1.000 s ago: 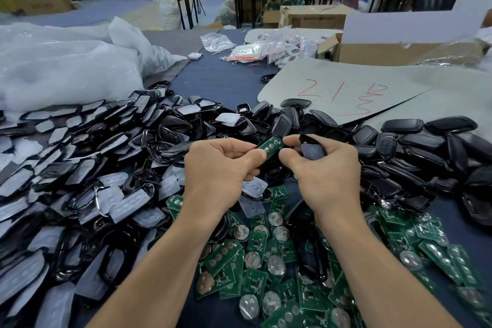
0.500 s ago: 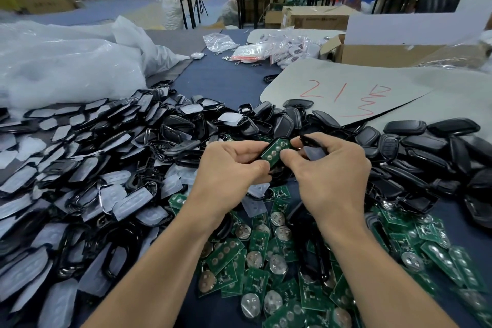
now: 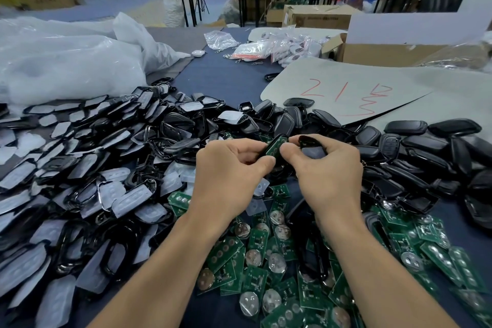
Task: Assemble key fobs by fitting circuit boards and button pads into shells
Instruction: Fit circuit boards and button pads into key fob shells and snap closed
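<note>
Hands meet above the heaps. Left hand (image 3: 229, 168) pinches a green board (image 3: 275, 147) seated in a black shell (image 3: 266, 150); right hand (image 3: 327, 170), thumb on the board, grips another shell (image 3: 310, 145).

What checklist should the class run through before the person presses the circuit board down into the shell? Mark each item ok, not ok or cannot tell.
1. Green circuit board pinched between both thumbs: ok.
2. Left hand has a firm grip on a black shell under the board: ok, black edge shows beside it.
3. Board fully seated in that shell: cannot tell, fingers cover it.
4. Button pad already fitted beneath the board: cannot tell, hidden.
5. Right hand also carries a second black shell piece, ready to use: ok.
6. Spare circuit boards within reach below the wrists: ok.
</note>
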